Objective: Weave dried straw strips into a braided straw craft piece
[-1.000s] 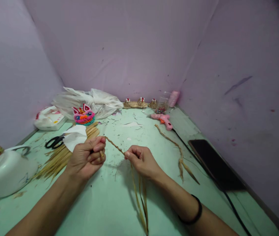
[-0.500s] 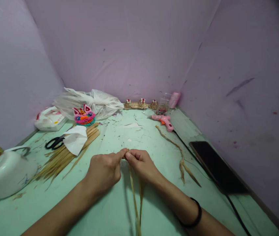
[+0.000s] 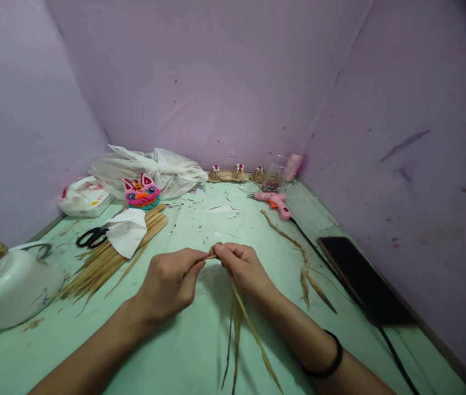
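Near the middle of the green table, my right hand (image 3: 243, 267) pinches a small coiled piece of dried straw (image 3: 213, 252) between thumb and fingers. Several long straw strands (image 3: 239, 315) hang from it toward the front edge. My left hand (image 3: 175, 276) pinches the left side of the same coil with its fingertips. The part of the coil between the right fingers is hidden. Both hands are just above the table surface (image 3: 192, 225).
To the left lie a straw bundle (image 3: 93, 277), black scissors (image 3: 92, 237), white paper (image 3: 127, 233) and a white pot (image 3: 15, 288). A pink glue gun (image 3: 274, 203), a twisted straw strand (image 3: 294, 241) and a phone (image 3: 364, 280) lie right. Plastic bags (image 3: 151, 170) and small straw ornaments (image 3: 233, 174) stand behind.
My left fingertips have drawn slightly left and now pinch the coil's edge. The coil shows more between the hands, and the hanging strands have spread and swung to the right.
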`<state>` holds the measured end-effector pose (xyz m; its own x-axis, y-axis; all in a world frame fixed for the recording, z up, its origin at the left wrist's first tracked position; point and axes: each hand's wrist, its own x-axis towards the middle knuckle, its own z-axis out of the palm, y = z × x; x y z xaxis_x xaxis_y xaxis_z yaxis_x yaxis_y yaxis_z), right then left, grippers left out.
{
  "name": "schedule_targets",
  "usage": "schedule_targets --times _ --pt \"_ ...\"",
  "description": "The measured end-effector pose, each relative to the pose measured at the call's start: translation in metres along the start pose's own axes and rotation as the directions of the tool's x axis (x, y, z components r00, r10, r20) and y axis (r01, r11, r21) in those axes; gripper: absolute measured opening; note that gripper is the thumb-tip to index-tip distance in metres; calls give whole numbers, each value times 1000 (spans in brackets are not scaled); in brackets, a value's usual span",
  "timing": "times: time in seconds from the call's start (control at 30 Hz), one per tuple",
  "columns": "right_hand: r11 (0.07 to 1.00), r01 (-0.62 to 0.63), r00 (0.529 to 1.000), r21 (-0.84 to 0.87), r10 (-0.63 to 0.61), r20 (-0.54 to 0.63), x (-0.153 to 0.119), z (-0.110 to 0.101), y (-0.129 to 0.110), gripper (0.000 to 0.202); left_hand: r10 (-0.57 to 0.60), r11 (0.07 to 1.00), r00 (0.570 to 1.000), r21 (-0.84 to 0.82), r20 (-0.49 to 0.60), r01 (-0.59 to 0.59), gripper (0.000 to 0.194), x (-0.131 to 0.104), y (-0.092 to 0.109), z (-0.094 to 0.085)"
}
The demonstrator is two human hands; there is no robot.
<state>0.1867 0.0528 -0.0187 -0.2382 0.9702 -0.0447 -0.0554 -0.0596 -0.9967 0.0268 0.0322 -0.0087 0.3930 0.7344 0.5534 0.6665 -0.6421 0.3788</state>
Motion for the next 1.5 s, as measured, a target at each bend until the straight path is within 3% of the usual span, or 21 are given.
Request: schedule_targets --times 0.13,0.23,0.43,0.53,0.6,0.67,0.73,0.77,0.83,0.9,0.97,1.07,1.13,1.17,1.2,1.3,1.33,1.4,1.5 --pt "993 -30 999 114 32 -14 1 -1 1 14 -182 978 972 -76 147 194 13 6 -5 -13" --pt "990 -44 998 132 38 43 -1 0 2 9 -201 961 951 -143 233 238 13 10 -10 -16" --pt "994 -100 982 34 93 166 -7 2 3 10 -122 968 984 -201 132 147 17 7 -13 -8" --pt "991 -129 976 -28 132 176 -7 2 4 14 -167 973 983 -146 78 177 14 4 -7 -2" --pt "990 -135 978 -48 141 154 -7 4 3 14 -287 952 958 -112 12 286 9 4 -1 2" --pt "992 -110 986 -53 116 123 -7 6 2 12 -437 893 899 -122 -3 434 5 4 4 4" --pt "995 -77 993 -63 82 84 -8 8 2 10 -534 819 840 -186 97 542 20 4 9 6" --pt "995 -67 996 -70 71 60 -8 9 2 9 -534 802 831 -216 155 556 26 3 11 6" --pt "993 -75 997 -88 75 4 -8 9 2 9 -464 831 868 -250 178 496 29 2 14 7" --pt "991 -89 996 -99 86 -29 -7 9 2 9 -429 860 900 -267 79 434 20 2 16 8" --pt "991 -83 997 -103 82 -16 -7 9 2 9 -536 788 844 -347 18 508 13 2 17 9" --pt "993 -16 999 -113 21 43 -9 8 2 10 -739 527 658 -482 147 700 12 7 18 8" --pt "992 19 997 -128 -10 77 -10 7 2 10 -768 448 602 -488 220 749 14 10 17 7" --pt "991 28 996 -132 -17 86 -11 7 1 10 -752 467 616 -471 234 749 16 10 16 6" --pt "991 34 996 -133 -23 88 -10 7 1 10 -710 527 665 -450 233 721 18 10 15 5" --pt "989 38 998 -141 -32 45 -9 6 1 9 -430 803 887 -378 169 461 21 8 12 2" --pt "989 29 999 -145 -26 23 -8 6 2 9 -327 864 933 -352 148 359 20 7 11 2" --pt "990 -13 1000 -137 11 -18 -6 5 4 8 -197 927 970 -295 141 231 20 4 9 1" --pt "996 -52 997 -76 48 -52 -6 6 6 8 -126 965 977 -206 171 161 21 2 6 0"
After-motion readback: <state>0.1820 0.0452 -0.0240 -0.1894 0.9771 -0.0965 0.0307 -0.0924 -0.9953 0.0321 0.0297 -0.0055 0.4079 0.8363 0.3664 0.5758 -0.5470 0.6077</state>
